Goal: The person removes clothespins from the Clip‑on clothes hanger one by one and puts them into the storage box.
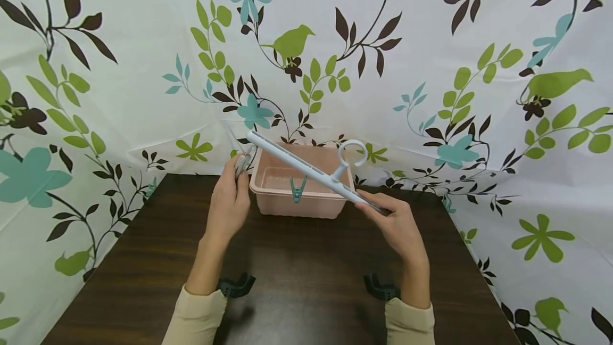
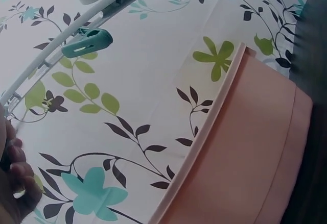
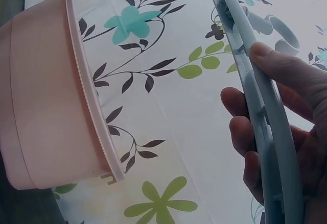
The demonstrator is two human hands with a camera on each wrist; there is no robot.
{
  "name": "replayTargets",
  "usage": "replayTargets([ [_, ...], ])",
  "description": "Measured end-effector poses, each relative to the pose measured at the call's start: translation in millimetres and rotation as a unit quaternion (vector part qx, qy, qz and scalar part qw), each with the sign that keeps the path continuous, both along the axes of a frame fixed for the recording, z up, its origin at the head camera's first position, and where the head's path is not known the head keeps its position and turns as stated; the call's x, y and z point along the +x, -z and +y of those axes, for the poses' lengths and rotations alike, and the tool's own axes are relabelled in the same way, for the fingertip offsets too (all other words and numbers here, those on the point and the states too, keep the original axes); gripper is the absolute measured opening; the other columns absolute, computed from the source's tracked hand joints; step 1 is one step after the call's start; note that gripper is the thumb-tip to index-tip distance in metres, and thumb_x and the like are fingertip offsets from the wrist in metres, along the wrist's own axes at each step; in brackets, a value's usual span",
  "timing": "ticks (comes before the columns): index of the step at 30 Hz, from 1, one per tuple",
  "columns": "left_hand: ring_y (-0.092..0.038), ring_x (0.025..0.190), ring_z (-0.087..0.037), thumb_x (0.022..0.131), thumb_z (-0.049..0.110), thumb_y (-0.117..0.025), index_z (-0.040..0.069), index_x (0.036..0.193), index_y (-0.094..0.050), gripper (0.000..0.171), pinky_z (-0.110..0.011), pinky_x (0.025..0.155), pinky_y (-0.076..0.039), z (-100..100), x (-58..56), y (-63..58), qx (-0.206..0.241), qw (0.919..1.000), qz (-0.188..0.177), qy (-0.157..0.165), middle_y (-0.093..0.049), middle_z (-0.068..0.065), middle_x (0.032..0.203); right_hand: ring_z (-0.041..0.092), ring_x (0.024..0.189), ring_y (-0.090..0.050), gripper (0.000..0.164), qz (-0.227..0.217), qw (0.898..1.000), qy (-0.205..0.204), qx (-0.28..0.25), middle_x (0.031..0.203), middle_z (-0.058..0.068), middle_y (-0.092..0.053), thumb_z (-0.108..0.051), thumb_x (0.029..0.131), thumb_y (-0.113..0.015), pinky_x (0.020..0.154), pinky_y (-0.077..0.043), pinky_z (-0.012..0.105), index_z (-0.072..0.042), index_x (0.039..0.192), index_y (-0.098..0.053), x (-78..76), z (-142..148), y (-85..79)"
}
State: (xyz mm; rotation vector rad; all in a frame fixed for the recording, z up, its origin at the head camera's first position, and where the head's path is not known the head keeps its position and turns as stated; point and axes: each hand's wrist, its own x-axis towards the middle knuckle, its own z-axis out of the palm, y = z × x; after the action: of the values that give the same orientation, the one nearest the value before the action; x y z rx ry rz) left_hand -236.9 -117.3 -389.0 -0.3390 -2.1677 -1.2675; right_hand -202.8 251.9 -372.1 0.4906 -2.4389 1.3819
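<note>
Had hanger (image 1: 310, 170) held in right grip (image 1: 395, 222), grey bit (image 1: 242, 164) pinched in left grip (image 1: 229, 197), near bench's (image 1: 306, 265) far edge, probably mid-clipping, so likely needed lining up next.

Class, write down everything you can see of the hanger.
The hanger is pale blue and looks like plastic. Two long rails run side by side, joined by short cross-pieces, with a rounded, open hook near the middle. The right hand grips one end, holding it in the air. In the head view it slants down towards that hand, across the pink tub. A green clip hangs from it.
</note>
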Motion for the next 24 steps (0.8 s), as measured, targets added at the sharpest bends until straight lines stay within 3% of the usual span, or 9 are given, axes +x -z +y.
replayTargets([
  [2, -0.061, 0.126, -0.038, 0.118, 0.027, -0.039, -0.001, 0.157, -0.045, 0.047, -0.061, 0.104, -0.049, 1, -3.0, -0.7, 0.016, 0.9995, -0.023, 0.015, -0.061, -0.024, 0.145, 0.018, 0.082, -0.060, 0.034, 0.000, 1.000, 0.000, -0.004, 0.100, 0.000, -0.078, -0.020, 0.100, -0.080, 0.069, -0.051, 0.028, -0.027, 0.133, -0.078, 0.3, 0, 0.6],
  [8, -0.055, 0.102, -0.034, 0.119, 0.038, -0.033, 0.000, 0.154, -0.048, 0.053, -0.051, 0.089, -0.046, 10, -16.5, -1.6, 0.035, 0.9964, -0.061, 0.046, -0.060, -0.023, 0.125, 0.022, 0.079, -0.058, 0.034, 0.001, 1.000, 0.000, -0.008, 0.095, 0.008, -0.074, -0.018, 0.100, -0.079, 0.067, -0.049, 0.028, -0.026, 0.133, -0.078, 0.3, 1, 2.2],
  [13, -0.060, 0.098, -0.030, 0.117, 0.037, -0.045, 0.007, 0.156, -0.050, 0.050, -0.048, 0.085, -0.048, 17, -27.4, -2.0, 0.008, 0.9968, -0.075, 0.029, -0.066, -0.016, 0.127, 0.019, 0.080, -0.058, 0.034, 0.000, 1.000, -0.003, -0.007, 0.097, 0.004, -0.076, -0.018, 0.100, -0.079, 0.068, -0.049, 0.028, -0.020, 0.134, -0.078, 0.0, 2, 2.2],
  [18, -0.066, 0.080, -0.026, 0.113, 0.037, -0.058, 0.013, 0.155, -0.053, 0.049, -0.044, 0.070, -0.050, 20, -39.9, -2.5, -0.026, 0.9945, -0.101, 0.011, -0.075, -0.014, 0.119, 0.017, 0.081, -0.059, 0.034, 0.003, 1.000, -0.009, -0.007, 0.099, 0.003, -0.077, -0.017, 0.100, -0.079, 0.069, -0.050, 0.028, -0.023, 0.134, -0.078, -1.0, 1, 2.9],
  [24, -0.070, 0.099, -0.029, 0.108, 0.036, -0.069, 0.016, 0.137, -0.064, 0.036, -0.052, 0.080, -0.055, 27, -56.1, 2.3, -0.076, 0.9904, -0.115, 0.014, -0.074, -0.009, 0.121, 0.016, 0.085, -0.061, 0.034, -0.003, 1.000, -0.009, -0.004, 0.105, 0.000, -0.080, -0.019, 0.100, -0.080, 0.073, -0.051, 0.028, -0.029, 0.132, -0.078, -3.2, 6, 4.5],
])
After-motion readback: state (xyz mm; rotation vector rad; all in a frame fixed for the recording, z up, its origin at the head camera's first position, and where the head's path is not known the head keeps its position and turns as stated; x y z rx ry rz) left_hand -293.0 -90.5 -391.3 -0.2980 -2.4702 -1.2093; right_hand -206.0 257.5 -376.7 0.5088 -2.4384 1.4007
